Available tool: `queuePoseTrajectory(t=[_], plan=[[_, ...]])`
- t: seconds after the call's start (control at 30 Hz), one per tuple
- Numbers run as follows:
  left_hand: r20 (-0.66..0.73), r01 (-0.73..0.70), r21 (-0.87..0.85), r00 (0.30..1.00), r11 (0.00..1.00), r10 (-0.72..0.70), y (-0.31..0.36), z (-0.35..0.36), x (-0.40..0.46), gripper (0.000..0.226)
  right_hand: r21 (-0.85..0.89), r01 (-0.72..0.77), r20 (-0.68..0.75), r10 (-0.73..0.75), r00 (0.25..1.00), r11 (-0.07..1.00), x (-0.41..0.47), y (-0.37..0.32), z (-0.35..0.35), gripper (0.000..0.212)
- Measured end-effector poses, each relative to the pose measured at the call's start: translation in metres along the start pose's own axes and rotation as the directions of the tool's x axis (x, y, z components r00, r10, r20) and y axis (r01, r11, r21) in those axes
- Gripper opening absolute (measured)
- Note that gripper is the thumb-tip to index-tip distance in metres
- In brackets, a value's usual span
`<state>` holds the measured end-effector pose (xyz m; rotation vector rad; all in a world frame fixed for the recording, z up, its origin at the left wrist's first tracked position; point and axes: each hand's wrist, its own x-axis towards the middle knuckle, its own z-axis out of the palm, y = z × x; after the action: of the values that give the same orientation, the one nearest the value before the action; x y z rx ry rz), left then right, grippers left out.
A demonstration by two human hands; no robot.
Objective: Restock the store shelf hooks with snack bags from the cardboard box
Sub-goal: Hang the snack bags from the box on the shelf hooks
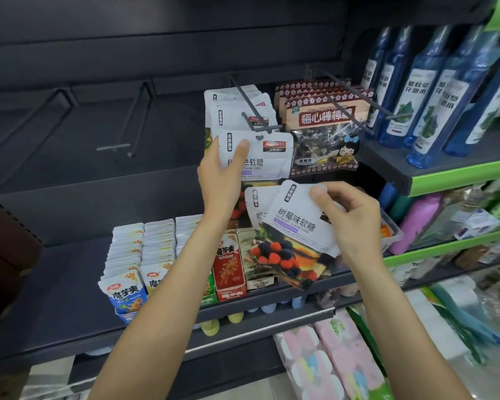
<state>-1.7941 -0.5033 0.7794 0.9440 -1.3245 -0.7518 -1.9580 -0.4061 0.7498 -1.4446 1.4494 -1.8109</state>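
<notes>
Left hand (pixel 223 166) pinches a white fudge bag (pixel 260 155) at its top, thumb on the front, bag hole just below the tip of the shelf hook (pixel 247 111). More of the same white bags (pixel 237 108) hang behind on that hook. Right hand (pixel 350 215) grips a small stack of fudge bags (pixel 295 235), thumb over the top edge, held below and right of the hook. Neighbouring hook (pixel 350 96) carries brown plum lollipop bags (pixel 324 128). Lower shelf (pixel 55 298): display cartons of konjac snack packs (pixel 133 264) in rows. Cardboard box is out of frame.
</notes>
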Motion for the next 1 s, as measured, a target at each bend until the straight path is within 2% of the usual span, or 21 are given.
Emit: queuePoseTrajectory(t=[0.13,0.23,0.3,0.4,0.5,0.53,0.57,0.6,0.63,0.7,0.77,0.87,1.0], plan=[[-0.051,-0.149,0.218,0.985,0.965,0.164,-0.016,-0.001,0.018,0.024,0.019,0.033,0.013,-0.033,0.999,0.999,-0.004,-0.003,-0.007,0.019],[-0.064,-0.191,0.427,0.969,0.884,0.24,-0.028,-0.003,0.041,0.045,0.022,0.038,0.013,-0.038,0.999,0.999,-0.007,-0.003,-0.008,0.019],[-0.084,-0.219,0.525,0.948,0.822,0.306,-0.033,-0.004,0.055,0.049,0.036,0.036,0.012,-0.037,0.999,0.999,-0.008,-0.002,-0.01,0.021],[-0.131,-0.271,0.529,0.91,0.804,0.392,-0.027,-0.002,0.063,0.044,0.055,0.049,-0.004,-0.049,0.999,0.997,-0.006,-0.003,-0.013,0.023],[-0.194,-0.369,0.409,0.859,0.835,0.474,-0.011,-0.004,0.041,0.04,0.088,0.064,-0.01,-0.063,0.998,0.994,-0.003,-0.006,-0.013,0.021],[-0.191,-0.385,0.314,0.87,0.868,0.455,-0.005,-0.008,0.027,0.033,0.102,0.065,-0.007,-0.064,0.998,0.993,-0.002,-0.007,-0.013,0.021],[-0.151,-0.355,0.172,0.912,0.919,0.38,0.002,-0.014,0.01,0.027,0.116,0.065,-0.004,-0.065,0.998,0.991,-0.001,-0.007,-0.013,0.022],[-0.051,-0.269,0.013,0.962,0.963,0.269,0.01,-0.02,-0.006,0.025,0.133,0.062,-0.002,-0.063,0.998,0.989,0.0,-0.008,-0.013,0.025],[0.103,-0.15,-0.115,0.981,0.982,0.162,0.017,-0.027,-0.022,0.025,0.153,0.059,-0.001,-0.059,0.998,0.986,0.001,-0.008,-0.012,0.026],[0.406,0.089,-0.176,0.914,0.98,-0.01,0.025,-0.037,-0.046,0.032,0.19,0.046,-0.005,-0.045,0.999,0.981,0.003,-0.008,-0.01,0.029],[0.521,0.21,-0.102,0.844,0.972,-0.128,0.029,-0.04,-0.059,0.034,0.193,0.051,-0.005,-0.051,0.999,0.98,0.005,-0.008,-0.006,0.027],[0.437,0.179,-0.03,0.887,0.983,-0.148,0.033,-0.04,-0.064,0.015,0.104,0.087,0.0,-0.088,0.996,0.991,0.004,-0.008,-0.001,0.016],[0.277,0.09,-0.014,0.957,0.996,-0.083,0.032,-0.042,-0.061,0.008,-0.204,0.211,-0.017,-0.218,0.976,0.956,0.002,-0.007,0.001,0.003]])
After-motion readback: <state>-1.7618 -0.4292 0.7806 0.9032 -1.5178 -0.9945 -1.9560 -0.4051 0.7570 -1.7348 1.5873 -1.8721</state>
